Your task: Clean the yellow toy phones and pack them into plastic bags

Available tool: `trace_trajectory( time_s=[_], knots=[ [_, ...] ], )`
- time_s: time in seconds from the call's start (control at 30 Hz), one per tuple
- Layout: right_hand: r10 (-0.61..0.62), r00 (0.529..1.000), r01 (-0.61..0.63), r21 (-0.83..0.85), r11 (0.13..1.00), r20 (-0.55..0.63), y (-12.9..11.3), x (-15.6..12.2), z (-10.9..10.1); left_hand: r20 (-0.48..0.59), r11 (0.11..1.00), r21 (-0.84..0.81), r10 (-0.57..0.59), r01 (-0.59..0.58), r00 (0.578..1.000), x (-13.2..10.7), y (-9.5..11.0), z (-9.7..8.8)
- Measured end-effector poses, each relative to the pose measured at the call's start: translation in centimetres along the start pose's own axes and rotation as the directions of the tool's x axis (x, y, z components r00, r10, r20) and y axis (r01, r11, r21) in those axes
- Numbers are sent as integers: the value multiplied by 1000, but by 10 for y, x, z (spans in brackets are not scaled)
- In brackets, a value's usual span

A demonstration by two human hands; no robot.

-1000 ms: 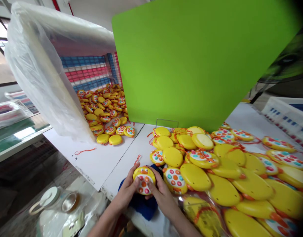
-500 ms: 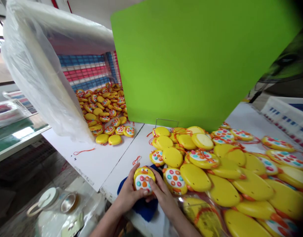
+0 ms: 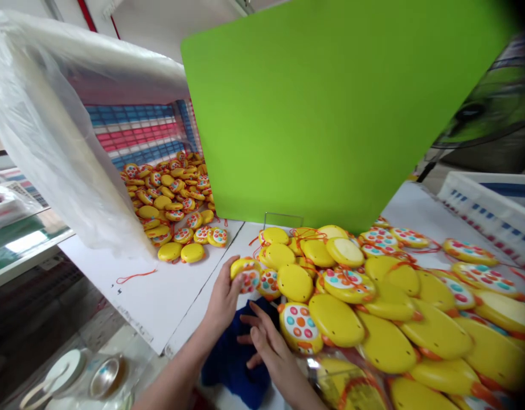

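Observation:
My left hand (image 3: 223,296) grips a round yellow chick toy (image 3: 244,273) with coloured buttons and holds it lifted above the white table (image 3: 168,285). My right hand (image 3: 262,336) hovers open, fingers spread, over a blue cloth (image 3: 228,359) at the table's near edge, holding nothing. A large heap of the same yellow toys (image 3: 373,296) with orange cords spreads to the right of both hands.
A second pile of yellow toys (image 3: 172,199) lies at the back left under a clear plastic bag (image 3: 53,131). A green board (image 3: 331,108) stands upright behind the heap. White crate (image 3: 488,210) at right; a lidded container (image 3: 74,378) below the table.
My left hand has lifted the chick toy up and away from the blue cloth. My right hand has let go of it and opened.

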State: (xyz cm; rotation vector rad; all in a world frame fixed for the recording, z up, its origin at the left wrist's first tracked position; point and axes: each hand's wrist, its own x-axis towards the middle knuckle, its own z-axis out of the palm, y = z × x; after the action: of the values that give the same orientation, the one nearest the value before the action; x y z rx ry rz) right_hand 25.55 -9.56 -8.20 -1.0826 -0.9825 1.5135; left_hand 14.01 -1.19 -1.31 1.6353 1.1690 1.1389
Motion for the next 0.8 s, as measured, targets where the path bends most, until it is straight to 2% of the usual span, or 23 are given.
trace_trajectory(
  time_s=[0.03, 0.1, 0.17, 0.23, 0.33, 0.43, 0.5, 0.6, 0.7, 0.8],
  knots=[
    [1, 1000, -1, -7, 1000, 2, 1, 1, 0, 56, 995, 38, 88, -90, 995, 14, 6, 5],
    [-3, 1000, 4, -17, 1000, 10, 2, 1, -1, 228, 956, 155, 210, -248, 951, 43, 13, 13],
    [-9, 1000, 9, -29, 1000, 20, 5, 2, -3, 342, 887, 338, 195, -315, 919, 74, 13, 14],
    [-14, 999, 16, -35, 999, 32, 9, 3, -3, 298, 824, 496, 135, -274, 945, 105, 4, 9],
    [-27, 999, 28, -33, 999, 23, 16, 7, -3, 96, 734, 672, 39, -94, 995, 145, -22, -7],
    [-27, 1000, 28, -46, 999, 8, 21, 12, -1, -66, 620, 777, -88, 106, 994, 167, -50, -22],
    [-18, 1000, 19, -59, 998, 16, 23, 13, -1, -92, 562, 812, -141, 157, 986, 169, -62, -27],
    [-25, 999, 26, -56, 998, 28, 23, 14, -2, -45, 535, 836, -151, 120, 988, 160, -68, -30],
    [-26, 998, 28, -31, 999, 50, 20, 13, -3, 50, 561, 828, -99, 14, 994, 137, -60, -31],
    [-26, 998, 26, -3, 1000, 57, 13, 10, -2, 177, 608, 785, -36, -119, 983, 97, -39, -33]
  ],
)
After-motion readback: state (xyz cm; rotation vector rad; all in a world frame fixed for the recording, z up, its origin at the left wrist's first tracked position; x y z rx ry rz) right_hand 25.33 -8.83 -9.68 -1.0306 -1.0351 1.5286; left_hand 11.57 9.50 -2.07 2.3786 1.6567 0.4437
